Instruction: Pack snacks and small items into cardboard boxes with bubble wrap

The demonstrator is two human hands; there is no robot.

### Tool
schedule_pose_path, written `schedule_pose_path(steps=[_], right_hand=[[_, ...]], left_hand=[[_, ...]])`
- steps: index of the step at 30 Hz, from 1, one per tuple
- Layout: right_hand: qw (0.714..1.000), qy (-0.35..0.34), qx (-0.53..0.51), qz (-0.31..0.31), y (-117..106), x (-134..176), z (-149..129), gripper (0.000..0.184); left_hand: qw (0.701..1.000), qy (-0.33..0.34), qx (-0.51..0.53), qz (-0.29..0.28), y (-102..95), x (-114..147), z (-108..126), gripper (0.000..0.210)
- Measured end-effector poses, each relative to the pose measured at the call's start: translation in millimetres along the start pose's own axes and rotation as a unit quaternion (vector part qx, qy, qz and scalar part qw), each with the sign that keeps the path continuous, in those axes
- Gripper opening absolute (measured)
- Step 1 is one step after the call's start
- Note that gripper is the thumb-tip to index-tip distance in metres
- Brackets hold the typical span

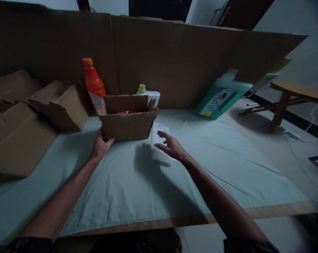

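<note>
A small open-topped cardboard box (127,126) stands on the cloth, with something red (125,112) showing just above its front wall. My left hand (100,144) is at the box's lower left corner, thumb and fingers apart, seeming to touch it. To the right of the box lies a piece of bubble wrap (160,154). Over it hovers my right hand (172,146), fingers spread and holding nothing. Whether anything is inside the bubble wrap I cannot tell.
Behind the box stand an orange bottle (94,81) and a white bottle with a green cap (153,94). Further right is a teal jug (219,96). Several cardboard boxes (19,137) fill the left side. A tall cardboard panel (174,59) closes off the back.
</note>
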State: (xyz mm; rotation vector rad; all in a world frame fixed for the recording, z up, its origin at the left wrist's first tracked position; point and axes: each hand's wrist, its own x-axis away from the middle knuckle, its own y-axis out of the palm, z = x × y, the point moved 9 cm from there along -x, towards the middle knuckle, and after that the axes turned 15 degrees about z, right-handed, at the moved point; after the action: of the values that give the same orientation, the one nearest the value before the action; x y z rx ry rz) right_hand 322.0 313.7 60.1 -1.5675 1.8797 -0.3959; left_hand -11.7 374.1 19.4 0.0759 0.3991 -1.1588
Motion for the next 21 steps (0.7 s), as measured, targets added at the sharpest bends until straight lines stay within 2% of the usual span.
schedule_pose_path(steps=[4, 6, 8, 11, 14, 16, 18, 21], right_hand=[[0.999, -0.026, -0.046, -0.007, 40.0, -38.4, -23.9, 0.067], [0.998, -0.03, -0.054, -0.015, 52.7, -47.9, -30.3, 0.065], [0.998, -0.027, -0.056, -0.017, 53.2, -47.1, -29.6, 0.067], [0.999, -0.015, -0.035, 0.001, 28.2, -30.2, -13.0, 0.068], [0.998, -0.035, 0.052, 0.005, -2.7, 3.0, 9.0, 0.059], [0.991, -0.067, 0.116, -0.01, -9.0, 31.9, 15.9, 0.047], [0.985, -0.088, 0.15, -0.006, -4.1, 62.0, 12.2, 0.03], [0.983, -0.126, 0.136, -0.009, 20.9, 107.5, -19.6, 0.015]], left_hand=[[1.0, -0.019, -0.012, 0.009, 9.5, -12.7, 5.6, 0.064], [0.999, -0.026, -0.023, 0.015, 8.7, -20.3, 4.5, 0.062], [0.999, -0.03, -0.03, 0.016, 5.7, -26.0, 1.7, 0.063], [0.999, -0.038, -0.037, 0.007, -2.3, -19.4, -3.6, 0.066], [0.997, -0.051, -0.049, 0.007, -19.2, 14.3, -5.7, 0.074], [0.997, -0.047, -0.068, -0.002, -31.0, 48.7, -0.7, 0.078], [0.995, -0.018, -0.091, -0.045, -36.1, 86.7, 12.0, 0.075], [0.985, 0.051, -0.105, -0.126, -37.7, 138.6, 39.6, 0.069]])
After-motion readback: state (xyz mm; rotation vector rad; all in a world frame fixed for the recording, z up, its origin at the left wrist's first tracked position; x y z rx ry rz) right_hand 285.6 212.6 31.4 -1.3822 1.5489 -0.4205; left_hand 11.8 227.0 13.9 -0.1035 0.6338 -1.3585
